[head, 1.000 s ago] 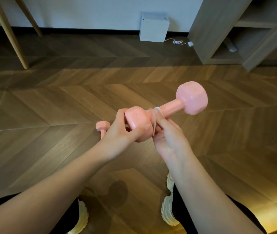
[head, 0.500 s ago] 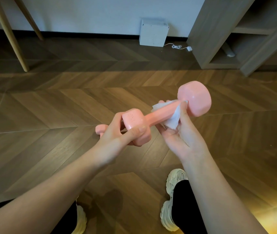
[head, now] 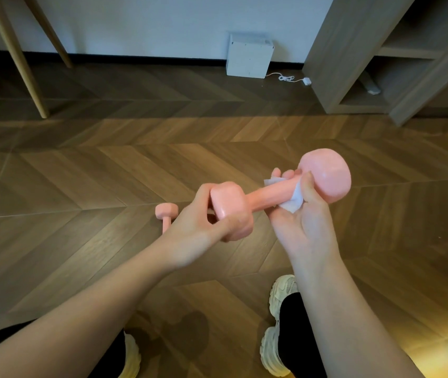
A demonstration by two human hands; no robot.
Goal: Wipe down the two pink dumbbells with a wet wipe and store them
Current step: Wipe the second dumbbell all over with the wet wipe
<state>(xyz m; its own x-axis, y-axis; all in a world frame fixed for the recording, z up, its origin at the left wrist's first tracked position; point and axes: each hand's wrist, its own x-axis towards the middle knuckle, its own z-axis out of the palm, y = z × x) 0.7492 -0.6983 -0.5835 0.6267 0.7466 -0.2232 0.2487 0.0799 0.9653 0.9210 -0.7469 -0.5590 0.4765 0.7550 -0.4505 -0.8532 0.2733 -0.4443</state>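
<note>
Left hand (head: 201,227): clenched around near head of pink dumbbell (head: 269,193), frame centre
Right hand (head: 303,219): curled, pressing wet wipe (head: 293,199) around handle
Dumbbell axis: lower left to upper right
Second dumbbell (head: 166,214): on floor (head: 80,186), behind left hand

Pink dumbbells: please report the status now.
Left hand grips pink dumbbell by near head. Right hand wraps white wet wipe around handle. Second pink dumbbell on wooden floor.
</note>
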